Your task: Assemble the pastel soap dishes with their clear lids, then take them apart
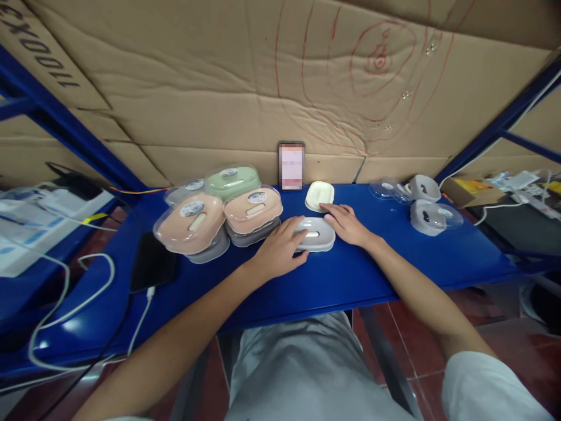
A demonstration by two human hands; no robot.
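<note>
On the blue bench [350, 278], midway, your left hand [278, 248] spreads over the left end of a grey oval plastic box [325, 236]; grip: cannot tell. Your right hand [349, 226], fingers loosely apart, reaches the cream rounded plastic box [319, 193] behind. Step judged: steadying; lifting would call for a rim hold. Contents: not visible.

Workshop-type workstation, blue metal bench [337, 275], cardboard sheeting [210, 88] as backing, stacked lidded plastic boxes [253, 211], red tiled floor [405, 336]
</note>
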